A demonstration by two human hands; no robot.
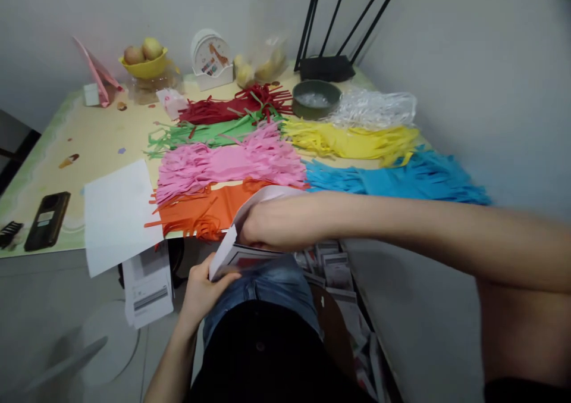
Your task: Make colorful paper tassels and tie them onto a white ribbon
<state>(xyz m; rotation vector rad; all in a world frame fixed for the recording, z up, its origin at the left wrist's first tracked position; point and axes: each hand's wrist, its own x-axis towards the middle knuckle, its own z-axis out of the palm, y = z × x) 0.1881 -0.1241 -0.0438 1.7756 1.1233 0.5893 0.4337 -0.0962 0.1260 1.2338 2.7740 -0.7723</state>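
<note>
Holding over lap, below table (98,135) edge, head view: held sheet (226,249); left hand (201,290) pinched shut on near lower corner; right hand (279,223) closed over upper fold; long axis runs lower-left to upper-right between hands, both touching; count: one held sheet, one loose sheet (118,212), six fringed paper piles (232,165).

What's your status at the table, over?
Left hand pinches white paper at lower corner, right hand grips its top. Paper held at table edge. Orange fringe close behind, contact unclear.
</note>
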